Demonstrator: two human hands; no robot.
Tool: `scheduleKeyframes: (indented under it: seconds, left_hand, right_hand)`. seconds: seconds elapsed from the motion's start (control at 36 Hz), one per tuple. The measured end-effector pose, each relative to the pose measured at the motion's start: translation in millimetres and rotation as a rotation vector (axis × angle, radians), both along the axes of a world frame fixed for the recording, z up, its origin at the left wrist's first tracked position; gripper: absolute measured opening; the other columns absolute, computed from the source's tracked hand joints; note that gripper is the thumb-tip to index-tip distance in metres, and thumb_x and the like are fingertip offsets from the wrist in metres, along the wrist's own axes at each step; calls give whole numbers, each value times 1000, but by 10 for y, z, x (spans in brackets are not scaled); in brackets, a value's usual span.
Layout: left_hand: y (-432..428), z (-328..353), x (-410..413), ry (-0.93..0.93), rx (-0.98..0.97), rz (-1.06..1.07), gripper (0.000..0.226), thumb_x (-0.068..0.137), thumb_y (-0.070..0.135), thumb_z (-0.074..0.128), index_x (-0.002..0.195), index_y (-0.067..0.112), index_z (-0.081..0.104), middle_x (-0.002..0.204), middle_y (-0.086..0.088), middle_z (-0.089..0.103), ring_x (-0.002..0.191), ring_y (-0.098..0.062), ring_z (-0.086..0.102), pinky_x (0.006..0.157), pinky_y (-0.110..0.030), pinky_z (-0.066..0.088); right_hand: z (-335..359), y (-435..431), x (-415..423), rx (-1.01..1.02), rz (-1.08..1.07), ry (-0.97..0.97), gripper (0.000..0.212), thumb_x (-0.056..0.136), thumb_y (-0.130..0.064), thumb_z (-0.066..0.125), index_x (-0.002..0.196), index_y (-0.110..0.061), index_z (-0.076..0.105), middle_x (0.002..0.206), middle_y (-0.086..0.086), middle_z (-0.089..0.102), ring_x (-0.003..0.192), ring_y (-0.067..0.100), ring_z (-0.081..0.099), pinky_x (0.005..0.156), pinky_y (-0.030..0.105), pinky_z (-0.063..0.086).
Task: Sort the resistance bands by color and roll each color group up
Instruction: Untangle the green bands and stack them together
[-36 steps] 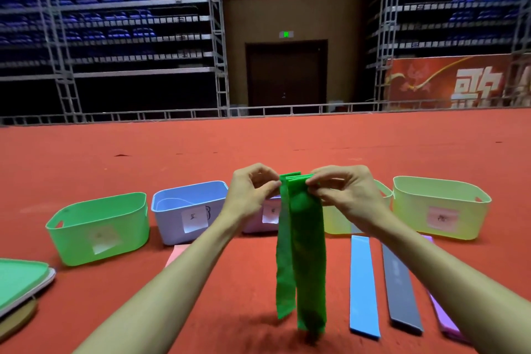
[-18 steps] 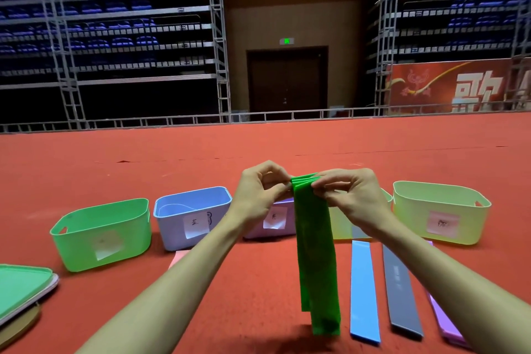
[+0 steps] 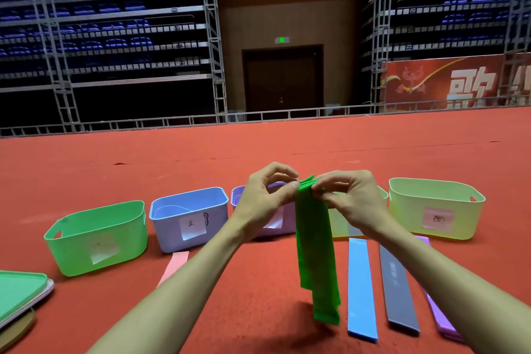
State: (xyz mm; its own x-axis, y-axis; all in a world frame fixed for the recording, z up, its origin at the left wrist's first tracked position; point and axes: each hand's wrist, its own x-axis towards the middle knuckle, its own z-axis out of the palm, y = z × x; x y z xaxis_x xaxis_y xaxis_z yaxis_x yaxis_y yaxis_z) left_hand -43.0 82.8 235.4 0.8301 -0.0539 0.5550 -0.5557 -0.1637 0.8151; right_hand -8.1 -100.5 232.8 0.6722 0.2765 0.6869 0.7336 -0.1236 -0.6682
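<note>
1. Rolling of the green group looks like the step in hand. Several green bands (image 3: 316,253) hang together as one stack, so sorting seems settled for this colour.
2. The left hand (image 3: 264,198) and right hand (image 3: 347,198) each pinch the stack's top edge from their own side. Thumbs and forefingers are curled tight on it, and neither hand carries anything else.
3. The stack hangs in the air above the red carpet (image 3: 258,296), in front of the purple bin (image 3: 236,195). I cannot tell whether its lower ends touch the carpet.
4. The next move probably calls for squaring the top edges, then a tight first turn. Both hands would need to feed evenly so the layers do not slide apart.
5. The bands look thin, flat and limp. Their top edges fan out slightly between the fingers, and the lower ends hang uneven, one layer shorter.
6. A blue band (image 3: 360,287), grey band (image 3: 398,287) and purple band (image 3: 439,316) lie flat side by side on the carpet to the right, not yet rolled.
</note>
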Motion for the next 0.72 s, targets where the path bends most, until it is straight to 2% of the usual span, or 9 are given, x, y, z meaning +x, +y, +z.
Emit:
scheduleKeyframes:
  seconds: [0.11,0.19,0.28,0.36,0.42,0.47,0.58,0.64,0.72]
  left_hand:
    - [-53,9,-4,-77,138,74,26,78,-1,75,95,13,61,92,-2,65,79,-3,64,77,-17,53]
    - [-56,-2,22,-122,180,116,28,79,-3,74,92,17,60,89,2,63,77,-5,63,78,-19,54]
    - [-53,-26,36,-147,170,131,29,79,-3,73,88,20,60,87,5,63,76,-8,63,77,-20,54]
    - [-50,-44,37,-161,150,133,30,79,-4,73,87,22,61,86,7,63,75,-7,63,76,-19,54]
    - [-37,-53,47,-168,137,136,29,79,-3,73,86,23,62,86,7,63,77,-8,64,76,-22,54]
    - [-23,-65,64,-163,121,143,28,78,0,75,85,24,63,86,6,64,81,-12,65,78,-28,55]
    - [-6,-77,95,-146,106,183,21,74,15,75,81,32,65,83,9,66,82,-20,67,82,-48,57]
    - [-11,-71,94,-130,80,186,23,74,12,75,79,32,65,81,10,66,78,-16,65,80,-51,56]
    - [-12,-54,82,-103,17,175,27,77,0,74,78,25,64,77,8,64,71,-17,63,76,-52,57]
  right_hand:
    - [-26,16,0,-16,-27,-5,28,73,15,70,74,-12,69,83,-3,71,78,13,71,67,17,55]
    - [-49,18,19,10,-44,7,30,74,9,74,71,-18,60,88,0,70,82,17,72,66,24,58]
    - [-69,13,33,47,-66,41,29,74,6,75,71,-13,54,90,6,69,83,19,71,67,30,59]
    - [-80,12,31,28,-106,41,30,73,4,77,68,-12,51,91,3,71,85,15,69,71,31,59]
    - [-90,18,31,22,-122,56,28,72,2,78,68,-8,52,92,4,72,88,11,69,78,26,57]
    - [-115,30,36,38,-105,86,25,73,1,77,71,-3,53,86,12,72,84,11,69,77,23,56]
    - [-164,57,-1,69,-36,94,23,78,-4,75,77,0,52,76,27,65,67,20,60,66,38,54]
    - [-178,56,-15,65,-21,70,21,80,-4,73,81,-1,52,78,23,66,70,25,66,70,39,57]
    - [-233,47,-4,19,55,28,22,82,2,70,83,-9,51,79,9,63,80,13,66,74,33,58]
